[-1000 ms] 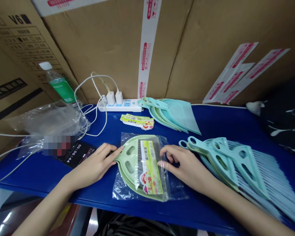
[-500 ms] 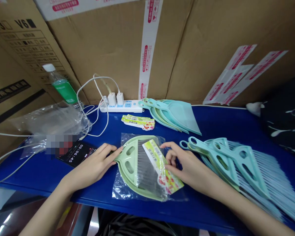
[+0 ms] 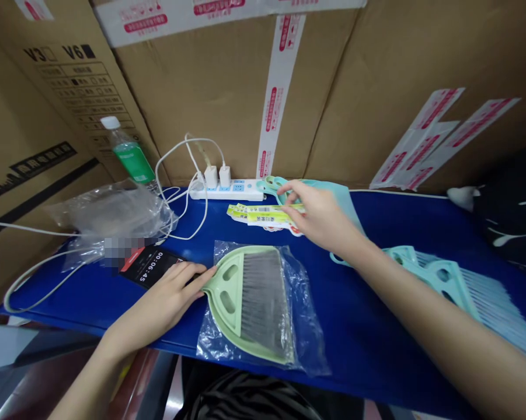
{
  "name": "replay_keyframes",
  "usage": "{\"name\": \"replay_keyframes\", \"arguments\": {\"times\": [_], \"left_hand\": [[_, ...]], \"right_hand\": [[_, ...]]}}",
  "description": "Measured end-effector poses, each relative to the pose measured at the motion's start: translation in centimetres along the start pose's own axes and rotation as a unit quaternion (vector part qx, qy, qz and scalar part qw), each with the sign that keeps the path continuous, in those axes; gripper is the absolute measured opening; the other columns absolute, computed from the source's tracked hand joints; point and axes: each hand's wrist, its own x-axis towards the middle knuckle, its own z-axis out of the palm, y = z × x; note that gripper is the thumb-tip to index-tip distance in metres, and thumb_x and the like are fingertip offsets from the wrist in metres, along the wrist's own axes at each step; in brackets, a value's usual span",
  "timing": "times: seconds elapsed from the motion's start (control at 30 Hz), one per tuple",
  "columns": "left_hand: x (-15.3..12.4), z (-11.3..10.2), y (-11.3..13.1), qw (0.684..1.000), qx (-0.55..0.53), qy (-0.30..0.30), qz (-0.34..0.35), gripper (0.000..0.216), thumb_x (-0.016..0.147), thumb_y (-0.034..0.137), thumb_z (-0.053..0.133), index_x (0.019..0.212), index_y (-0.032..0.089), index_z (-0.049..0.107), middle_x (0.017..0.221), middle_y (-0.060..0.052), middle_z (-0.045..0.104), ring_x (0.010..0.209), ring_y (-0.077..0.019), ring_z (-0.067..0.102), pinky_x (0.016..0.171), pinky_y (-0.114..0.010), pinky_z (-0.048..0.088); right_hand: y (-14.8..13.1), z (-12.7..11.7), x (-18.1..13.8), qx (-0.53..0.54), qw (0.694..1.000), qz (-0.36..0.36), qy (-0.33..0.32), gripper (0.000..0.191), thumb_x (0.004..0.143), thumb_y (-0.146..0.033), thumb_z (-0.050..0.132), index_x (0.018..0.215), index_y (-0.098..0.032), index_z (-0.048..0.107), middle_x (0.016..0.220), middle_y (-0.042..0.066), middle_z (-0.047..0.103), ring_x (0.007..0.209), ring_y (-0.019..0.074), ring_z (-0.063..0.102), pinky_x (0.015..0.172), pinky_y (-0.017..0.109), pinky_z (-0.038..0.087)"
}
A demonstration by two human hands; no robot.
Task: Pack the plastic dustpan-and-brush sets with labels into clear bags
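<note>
A light green dustpan and brush set [image 3: 230,303], one nested on the other with dark bristles, lies on a clear plastic bag [image 3: 309,326] or partly inside it; I cannot tell which. My left hand [image 3: 181,283] has its fingers closed around the set's handle end, hiding most of the handle. Farther back, my right hand [image 3: 309,213] is over a small pile of yellow-green printed cards [image 3: 267,217]. Its thumb and index finger are curved but apart, with the thumb over the top card. Whether it touches the card is unclear.
Light blue dustpans [image 3: 339,198] lie at the back, partly behind my right hand. Blue brushes [image 3: 449,280] are stacked at right, partly under my forearm. A power strip [image 3: 227,189] with white cables, a bottle [image 3: 133,160], crumpled plastic [image 3: 114,213] and a phone [image 3: 153,265] are at left.
The printed card that lay across the green set is now on the card pile. My right hand has moved back and up to that pile. My left hand stays at the handle.
</note>
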Motion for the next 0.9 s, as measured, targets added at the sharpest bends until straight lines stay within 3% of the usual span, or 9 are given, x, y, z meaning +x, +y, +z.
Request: {"name": "replay_keyframes", "arguments": {"times": [0.07, 0.2, 0.37, 0.43, 0.53, 0.67, 0.83, 0.9], "left_hand": [[-0.3, 0.2, 0.3, 1.0, 0.013, 0.002, -0.006, 0.042, 0.102, 0.02, 0.032, 0.142, 0.024, 0.044, 0.12, -0.011, 0.061, 0.112, -0.0226, 0.056, 0.095, -0.041, 0.051], [-1.1, 0.6, 1.0, 0.998, 0.062, 0.028, -0.001, 0.048, 0.096, 0.008, 0.036, 0.14, 0.026, 0.047, 0.128, -0.014, 0.056, 0.122, -0.0271, 0.05, 0.097, -0.049, 0.051], [-1.2, 1.1, 1.8, 0.995, 0.082, 0.032, 0.055, 0.066, 0.087, -0.006, 0.034, 0.136, 0.035, 0.05, 0.131, -0.009, 0.055, 0.127, -0.0258, 0.047, 0.099, -0.05, 0.05], [-0.9, 1.3, 1.7, 0.994, 0.091, 0.041, 0.051, 0.064, 0.088, -0.005, 0.036, 0.139, 0.031, 0.048, 0.132, -0.01, 0.054, 0.128, -0.0266, 0.046, 0.1, -0.051, 0.05], [-0.3, 1.5, 1.4, 0.993, 0.102, 0.045, 0.036, 0.058, 0.09, 0.002, 0.039, 0.143, 0.026, 0.043, 0.134, -0.013, 0.053, 0.129, -0.028, 0.045, 0.102, -0.052, 0.047], [0.3, 1.5, 0.8, 0.994, 0.106, 0.02, 0.034, 0.056, 0.093, 0.005, 0.036, 0.142, 0.032, 0.045, 0.131, -0.013, 0.053, 0.115, -0.0257, 0.054, 0.094, -0.048, 0.051], [0.3, 1.6, 0.5, 0.994, 0.097, 0.043, 0.009, 0.055, 0.097, 0.007, 0.033, 0.137, 0.04, 0.049, 0.12, -0.009, 0.056, 0.103, -0.0215, 0.057, 0.085, -0.037, 0.053], [0.3, 1.6, 0.5, 0.994, 0.096, 0.06, -0.004, 0.052, 0.098, 0.01, 0.035, 0.137, 0.041, 0.05, 0.119, -0.009, 0.055, 0.1, -0.0212, 0.057, 0.083, -0.036, 0.053]], "right_hand": [[-0.4, 2.3, 1.9, -0.013, 1.0, 0.003, -0.013, 0.026, 0.082, -0.008, 0.05, 0.104, -0.018, 0.059, 0.085, 0.007, 0.067, 0.08, 0.0231, 0.065, 0.073, 0.034, 0.047], [-0.7, 5.3, 3.6, -0.045, 0.999, 0.012, -0.025, 0.029, 0.08, -0.004, 0.051, 0.105, -0.017, 0.061, 0.095, 0.015, 0.067, 0.088, 0.0313, 0.065, 0.073, 0.04, 0.048], [-1.6, 4.1, 2.2, -0.069, 0.997, -0.031, -0.034, 0.026, 0.081, 0.0, 0.048, 0.096, -0.016, 0.062, 0.106, 0.021, 0.064, 0.109, 0.0358, 0.056, 0.085, 0.046, 0.043], [-2.1, 2.9, 0.5, -0.053, 0.996, -0.054, -0.056, 0.021, 0.083, -0.002, 0.047, 0.091, -0.017, 0.061, 0.1, 0.016, 0.066, 0.101, 0.0303, 0.059, 0.082, 0.041, 0.045], [-2.3, 1.8, -2.9, -0.002, 0.989, -0.09, -0.118, 0.015, 0.086, -0.009, 0.051, 0.081, -0.022, 0.054, 0.077, 0.002, 0.065, 0.071, 0.0176, 0.062, 0.066, 0.029, 0.046], [-0.8, 1.7, -7.0, 0.092, 0.977, -0.03, -0.19, 0.018, 0.087, -0.01, 0.043, 0.075, -0.024, 0.044, 0.064, -0.002, 0.057, 0.056, 0.0157, 0.056, 0.056, 0.029, 0.041], [1.8, 2.0, -8.8, 0.256, 0.933, 0.065, -0.244, 0.012, 0.09, -0.02, 0.04, 0.098, -0.022, 0.048, 0.064, -0.004, 0.058, 0.054, 0.0149, 0.06, 0.053, 0.028, 0.046], [2.0, 2.0, -8.9, 0.318, 0.909, 0.091, -0.255, 0.029, 0.09, -0.029, 0.044, 0.117, -0.019, 0.046, 0.075, 0.0, 0.063, 0.055, 0.0147, 0.061, 0.049, 0.028, 0.046]]}}
